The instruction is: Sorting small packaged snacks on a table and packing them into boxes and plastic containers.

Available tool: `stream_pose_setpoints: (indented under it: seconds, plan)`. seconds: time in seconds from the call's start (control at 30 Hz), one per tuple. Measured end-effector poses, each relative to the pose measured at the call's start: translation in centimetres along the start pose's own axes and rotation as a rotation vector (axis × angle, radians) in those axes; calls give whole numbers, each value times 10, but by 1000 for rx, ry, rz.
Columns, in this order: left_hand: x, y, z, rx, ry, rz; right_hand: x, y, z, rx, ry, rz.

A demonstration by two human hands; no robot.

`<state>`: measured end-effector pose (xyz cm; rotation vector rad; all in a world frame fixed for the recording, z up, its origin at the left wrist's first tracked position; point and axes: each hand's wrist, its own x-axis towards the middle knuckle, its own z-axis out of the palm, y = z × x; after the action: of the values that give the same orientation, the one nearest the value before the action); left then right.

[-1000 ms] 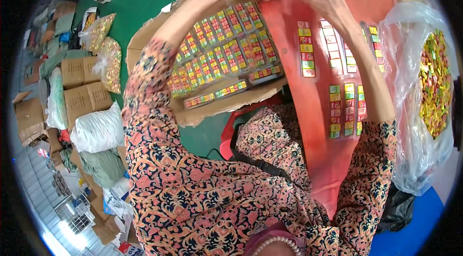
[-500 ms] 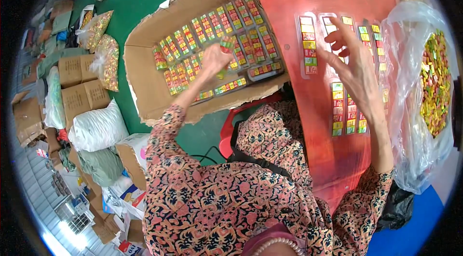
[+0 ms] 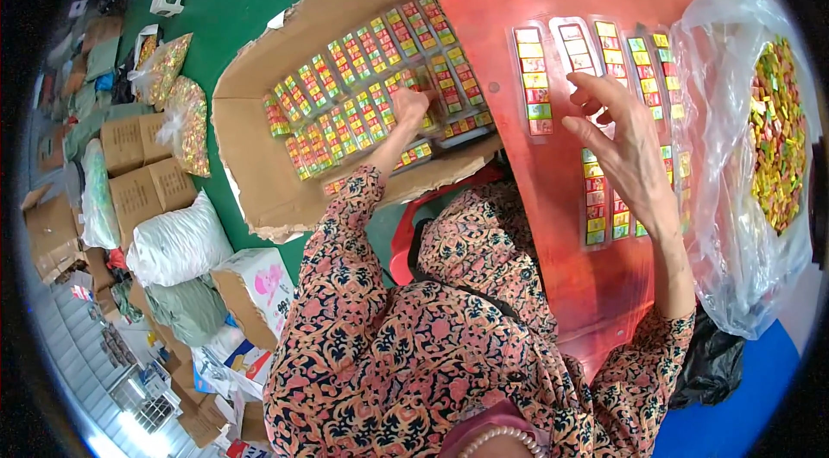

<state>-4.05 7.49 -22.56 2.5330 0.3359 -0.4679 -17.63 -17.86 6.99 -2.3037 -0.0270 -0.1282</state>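
Cardboard carton [image 3: 250, 126] holds rows of colourful, close-packed trays [image 3: 346, 63], while other filled trays [image 3: 533, 82] lie outside it on the red table [image 3: 484, 9], a sign that work is only part-way done; a clear bag [image 3: 718, 208] of loose pieces [image 3: 775, 138] sits at right. The left hand [image 3: 410, 106] curls among the carton's rows, its grip hidden; the right hand [image 3: 623, 134] hovers above the table, thumb and fingers spread, holding nothing visible.

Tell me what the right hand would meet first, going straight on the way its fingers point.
Probably the leftmost coloured strip on the red table, just ahead of the right hand. The hand's height above the table is unclear, so it might pass over.
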Motion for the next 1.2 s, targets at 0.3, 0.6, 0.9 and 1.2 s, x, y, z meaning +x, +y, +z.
stream_pose_setpoints:
  seconds: [0.3, 0.6, 0.9, 1.2]
  plan:
    - [14, -30, 2, -644, -238, -86, -5, 7, 4, -10, -102, 178]
    - [25, -24, -29, -520, -393, -81, -1, -23, 19, 76, -155, 132]
    - [30, -13, 3, -680, -248, 31, 43, -21, 237, 527, -212, 994]
    - [22, -11, -3, -358, -231, -269, 46, 89, 366, 987, 77, 1420]
